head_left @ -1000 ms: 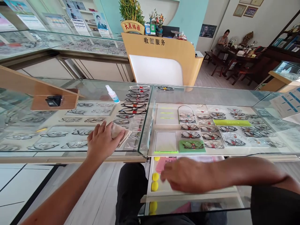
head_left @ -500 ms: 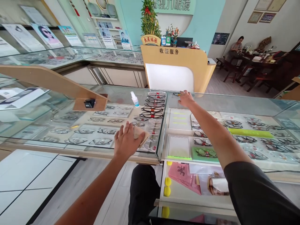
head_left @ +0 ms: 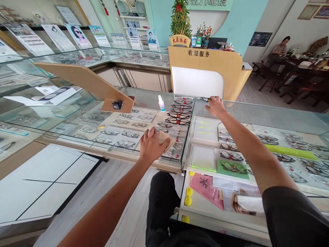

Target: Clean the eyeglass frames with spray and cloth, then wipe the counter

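My left hand (head_left: 152,145) lies low over the glass counter, its thumb across a folded beige cloth (head_left: 168,140) that it holds against the top. My right arm stretches to the far edge of the counter. There my right hand (head_left: 216,106) has its fingers closed at a pair of dark-framed eyeglasses (head_left: 205,99); the part under the fingers is hidden. A white spray bottle (head_left: 161,104) with a blue label stands upright between the hands. Beside it a column of dark-framed glasses (head_left: 178,115) runs toward me.
A wooden stand (head_left: 118,103) leans on the left of the counter. Below the right case, an open drawer (head_left: 195,206) holds pink envelopes (head_left: 207,188) and yellow round pieces. A cashier desk (head_left: 205,72) stands beyond. Another person (head_left: 280,48) sits at a far table.
The whole view has swung left, so everything sits farther right in the picture. Both hands keep nearly the same places, the left on the cloth and the right at the eyeglasses.
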`<action>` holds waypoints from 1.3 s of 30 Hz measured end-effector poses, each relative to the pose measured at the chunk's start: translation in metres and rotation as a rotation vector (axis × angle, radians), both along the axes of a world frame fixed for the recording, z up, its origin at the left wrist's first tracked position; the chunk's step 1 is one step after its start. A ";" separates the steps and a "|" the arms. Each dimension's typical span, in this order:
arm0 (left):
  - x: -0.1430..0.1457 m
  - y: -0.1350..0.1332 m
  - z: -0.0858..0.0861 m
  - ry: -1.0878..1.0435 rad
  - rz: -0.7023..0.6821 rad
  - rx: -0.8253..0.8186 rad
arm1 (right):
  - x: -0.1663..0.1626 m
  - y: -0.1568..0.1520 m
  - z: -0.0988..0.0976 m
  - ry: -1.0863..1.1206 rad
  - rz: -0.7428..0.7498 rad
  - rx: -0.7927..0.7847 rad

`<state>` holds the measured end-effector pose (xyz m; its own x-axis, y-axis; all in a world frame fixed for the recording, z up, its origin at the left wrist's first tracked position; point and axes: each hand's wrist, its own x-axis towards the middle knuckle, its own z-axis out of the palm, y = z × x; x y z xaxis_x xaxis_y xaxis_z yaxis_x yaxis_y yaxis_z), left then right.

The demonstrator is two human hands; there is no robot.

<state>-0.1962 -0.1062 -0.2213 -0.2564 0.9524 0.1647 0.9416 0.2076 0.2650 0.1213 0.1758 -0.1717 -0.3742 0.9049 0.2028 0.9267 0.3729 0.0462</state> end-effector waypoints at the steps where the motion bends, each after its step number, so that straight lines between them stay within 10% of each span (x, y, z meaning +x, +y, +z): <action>1: 0.000 0.000 0.000 0.001 0.003 -0.002 | 0.001 -0.016 0.008 0.030 0.033 0.028; 6: 0.002 0.001 0.001 0.042 -0.002 -0.017 | 0.005 -0.147 0.057 0.315 0.427 0.123; 11: 0.006 0.002 0.004 0.038 0.029 -0.016 | 0.028 -0.314 0.090 0.522 0.806 -0.389; 17: 0.009 0.005 0.006 0.063 0.044 -0.046 | 0.066 -0.398 0.027 0.366 0.631 -0.979; 27: 0.006 0.006 0.003 0.079 0.013 -0.040 | 0.129 -0.262 -0.145 0.076 0.007 -0.177; 39: 0.000 0.011 0.002 0.090 0.051 -0.076 | 0.166 -0.087 -0.197 0.084 -0.222 -0.003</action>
<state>-0.1962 -0.0950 -0.2192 -0.2920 0.9493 0.1167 0.9486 0.2719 0.1616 0.2875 0.0889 -0.3682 -0.1475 0.9637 0.2223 0.9866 0.1592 -0.0353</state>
